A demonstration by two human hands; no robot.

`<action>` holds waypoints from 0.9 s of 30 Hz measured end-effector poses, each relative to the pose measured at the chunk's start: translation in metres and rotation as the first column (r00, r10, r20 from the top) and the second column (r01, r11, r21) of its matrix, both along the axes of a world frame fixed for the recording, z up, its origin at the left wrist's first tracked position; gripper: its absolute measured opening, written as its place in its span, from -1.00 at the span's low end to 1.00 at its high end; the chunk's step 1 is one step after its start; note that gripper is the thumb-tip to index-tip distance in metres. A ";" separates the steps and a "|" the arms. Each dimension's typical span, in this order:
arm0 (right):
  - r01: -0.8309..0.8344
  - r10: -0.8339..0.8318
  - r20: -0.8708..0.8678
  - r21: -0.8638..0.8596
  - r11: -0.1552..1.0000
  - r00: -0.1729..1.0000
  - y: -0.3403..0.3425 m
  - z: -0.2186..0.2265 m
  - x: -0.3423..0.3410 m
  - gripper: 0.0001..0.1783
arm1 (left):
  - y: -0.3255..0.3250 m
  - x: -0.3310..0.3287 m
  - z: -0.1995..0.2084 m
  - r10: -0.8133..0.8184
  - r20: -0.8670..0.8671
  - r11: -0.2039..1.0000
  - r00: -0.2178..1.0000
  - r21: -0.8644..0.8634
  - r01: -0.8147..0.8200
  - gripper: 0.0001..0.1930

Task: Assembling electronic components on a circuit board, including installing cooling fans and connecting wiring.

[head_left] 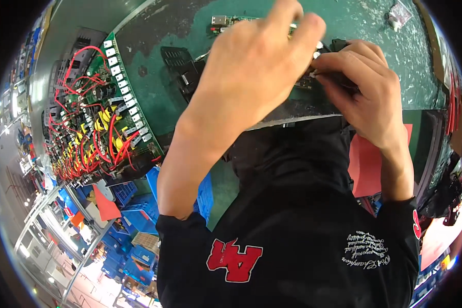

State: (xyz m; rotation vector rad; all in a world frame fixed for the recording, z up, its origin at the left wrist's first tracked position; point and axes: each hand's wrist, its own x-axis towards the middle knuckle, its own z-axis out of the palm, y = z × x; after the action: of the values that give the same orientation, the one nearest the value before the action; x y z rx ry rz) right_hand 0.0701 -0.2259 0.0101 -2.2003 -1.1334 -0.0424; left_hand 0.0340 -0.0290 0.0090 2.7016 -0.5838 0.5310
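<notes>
My left hand [262, 59] is above a small green circuit board [236, 20], covering most of it. Its thumb and index finger are bent, and the rest of the fingers curl under the palm; anything between them is hidden. At the board's right end, my right hand [367, 82] pinches with thumb and index finger at a small part I cannot make out. Black plastic shows beneath that hand and beside it. Left of my left wrist lies a black slotted plastic housing [182, 64], partly behind the forearm.
A large green board [120, 77] with white parts along its edge and many red and yellow wires lies at the left of the green worktable [154, 41]. A small clear bag [399, 15] lies far right. Blue bins [138, 262] stand below left; red sheets [364, 164] hang by my lap.
</notes>
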 end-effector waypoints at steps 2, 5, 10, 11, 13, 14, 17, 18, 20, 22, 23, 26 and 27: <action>-0.021 0.025 0.102 -0.033 0.999 0.994 0.000 0.000 0.002 -0.74 | 0.003 0.003 0.009 0.020 -0.122 1.000 0.992 0.012 -0.019 -0.88; -0.043 0.053 0.152 -0.070 0.997 0.987 0.003 0.001 0.003 -0.75 | 0.010 0.009 0.018 -0.015 -0.108 0.999 0.994 0.045 0.020 -0.80; -0.022 0.046 0.179 -0.136 0.990 0.983 0.009 0.005 -0.002 -0.75 | 0.011 0.004 0.017 0.063 -0.040 0.995 0.997 -0.069 -0.066 -0.60; -0.014 0.046 0.188 -0.166 0.986 0.981 0.008 0.005 -0.002 -0.74 | 0.010 -0.002 0.019 0.067 -0.040 0.994 0.997 -0.079 -0.070 -0.60; -0.047 0.087 0.217 -0.184 0.982 0.972 0.009 0.005 0.001 -0.74 | 0.010 -0.015 0.024 0.288 -0.147 0.944 0.946 -0.124 -0.307 -0.41; -0.077 0.124 0.247 -0.192 0.978 0.961 0.011 0.007 0.002 -0.73 | 0.012 -0.016 0.023 0.295 -0.147 0.940 0.944 -0.134 -0.314 -0.41; -0.120 0.202 0.301 -0.270 0.955 0.932 0.020 0.016 0.002 -0.72 | 0.014 -0.027 0.024 0.314 -0.151 0.930 0.937 -0.149 -0.336 -0.42; -0.128 0.215 0.301 -0.282 0.951 0.929 0.021 0.017 0.001 -0.72 | 0.013 -0.025 0.021 0.321 -0.154 0.926 0.934 -0.155 -0.344 -0.43; -0.110 0.186 0.284 -0.263 0.959 0.941 0.023 0.017 0.001 -0.72 | 0.012 -0.029 0.019 0.336 -0.160 0.918 0.928 -0.165 -0.361 -0.43; -0.085 0.161 0.277 -0.268 0.960 0.947 0.023 0.014 -0.002 -0.74 | 0.014 -0.027 0.012 0.350 -0.166 0.910 0.922 -0.172 -0.377 -0.44; -0.053 0.126 0.272 -0.261 0.964 0.954 0.024 0.014 -0.003 -0.76 | 0.020 -0.028 0.011 0.360 -0.167 0.906 0.918 -0.173 -0.386 -0.45; -0.005 0.082 0.279 -0.267 0.964 0.957 0.025 0.013 -0.007 -0.77 | 0.017 -0.031 0.010 0.379 -0.170 0.896 0.910 -0.178 -0.406 -0.46; -0.006 0.087 0.282 -0.277 0.961 0.956 0.026 0.014 -0.008 -0.77 | 0.016 -0.031 0.008 0.380 -0.172 0.895 0.909 -0.182 -0.408 -0.46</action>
State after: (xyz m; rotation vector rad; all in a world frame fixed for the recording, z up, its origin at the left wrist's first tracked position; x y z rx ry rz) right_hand 0.0624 -0.2002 0.0241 -2.4679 -1.4264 -0.2083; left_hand 0.0035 -0.0130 0.0171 2.6218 0.0662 0.4746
